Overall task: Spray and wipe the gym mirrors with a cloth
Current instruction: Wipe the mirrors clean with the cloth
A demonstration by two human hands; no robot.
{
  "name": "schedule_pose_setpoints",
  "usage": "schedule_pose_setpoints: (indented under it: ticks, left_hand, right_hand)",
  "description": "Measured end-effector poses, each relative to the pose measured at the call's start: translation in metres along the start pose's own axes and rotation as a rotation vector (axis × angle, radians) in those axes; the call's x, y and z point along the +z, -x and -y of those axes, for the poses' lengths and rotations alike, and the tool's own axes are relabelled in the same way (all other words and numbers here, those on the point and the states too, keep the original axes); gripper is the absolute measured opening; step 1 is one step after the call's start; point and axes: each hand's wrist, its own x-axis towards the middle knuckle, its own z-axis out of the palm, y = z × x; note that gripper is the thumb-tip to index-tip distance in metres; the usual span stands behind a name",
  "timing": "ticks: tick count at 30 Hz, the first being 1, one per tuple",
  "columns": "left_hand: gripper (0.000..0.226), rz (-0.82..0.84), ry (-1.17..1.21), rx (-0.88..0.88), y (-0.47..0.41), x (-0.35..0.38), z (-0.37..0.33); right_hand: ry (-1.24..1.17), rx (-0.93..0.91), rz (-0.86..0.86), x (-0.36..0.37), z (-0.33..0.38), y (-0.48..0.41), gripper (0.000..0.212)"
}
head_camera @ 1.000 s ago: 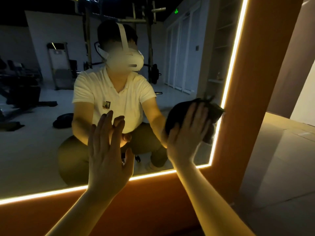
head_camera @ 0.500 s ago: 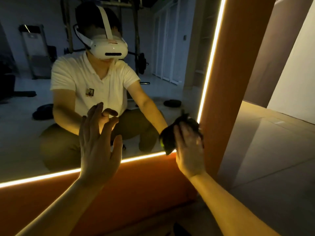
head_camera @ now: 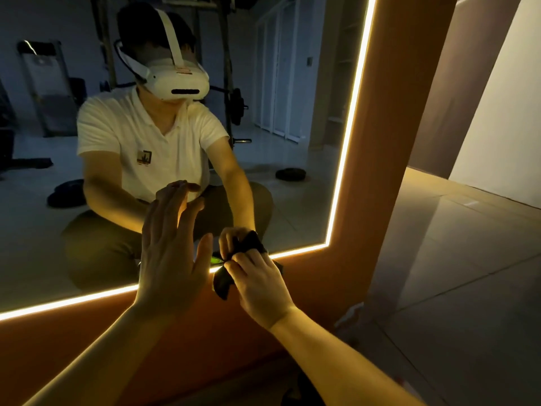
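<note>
Low on the mirror, by its lit bottom edge, my right hand pinches the cloth bunched against the glass, likely to scrub the border. My left hand presses flat with straight fingers, seemingly bracing me.

dim room | warm glow from LED strip edging mirror | hands backlit | wide-angle bowing at edges

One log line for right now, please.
step: wipe, bottom edge | left grip: open, against mirror | right grip: holds dark cloth at light strip
</note>
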Motion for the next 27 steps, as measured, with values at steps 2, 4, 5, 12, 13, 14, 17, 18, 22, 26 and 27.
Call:
schedule_pose_setpoints:
  ticks: [2, 4, 5, 12, 13, 14, 17, 18, 22, 26, 27]
  left_hand:
    - [0.056, -0.015, 0.007, 0.003, 0.000, 0.000, -0.001]
    - [0.056, -0.021, 0.010, -0.004, -0.001, 0.001, -0.004]
    - [0.056, -0.023, 0.010, -0.008, -0.002, 0.002, -0.005]
    - [0.059, -0.018, -0.014, 0.034, -0.001, -0.002, -0.005]
    - [0.061, -0.012, -0.037, 0.056, 0.000, -0.005, -0.002]
    - [0.064, -0.012, -0.072, 0.077, 0.002, -0.008, 0.003]
    - [0.080, -0.049, -0.211, 0.067, 0.009, -0.021, 0.023]
    - [0.084, -0.069, -0.256, 0.035, 0.011, -0.027, 0.031]
    - [0.087, -0.104, -0.384, -0.067, 0.017, -0.050, 0.060]
    - [0.090, -0.049, -0.415, -0.073, 0.018, -0.057, 0.067]
    - [0.092, -0.046, -0.413, -0.069, 0.018, -0.057, 0.068]
  right_hand:
    - [0.079, -0.039, 0.016, -0.005, -0.016, 0.005, 0.030]
    - [0.079, 0.060, -0.047, -0.013, -0.037, 0.015, 0.024]
    - [0.068, 0.157, -0.097, -0.017, -0.052, 0.021, 0.020]
    - [-0.070, 0.818, -0.293, -0.037, -0.078, 0.018, 0.019]
    - [-0.096, 0.773, -0.288, -0.032, -0.065, 0.011, 0.021]
    - [-0.124, 0.711, -0.287, -0.026, -0.051, 0.004, 0.025]
    - [-0.239, 0.572, -0.301, -0.016, -0.009, -0.024, 0.039]
    - [-0.267, 0.529, -0.311, -0.014, 0.004, -0.036, 0.040]
    - [-0.261, 0.133, -0.209, -0.001, 0.068, -0.069, 0.032]
    - [0.015, -0.295, -0.037, 0.023, 0.072, -0.054, 0.033]
    - [0.026, -0.278, -0.060, 0.023, 0.060, -0.052, 0.033]
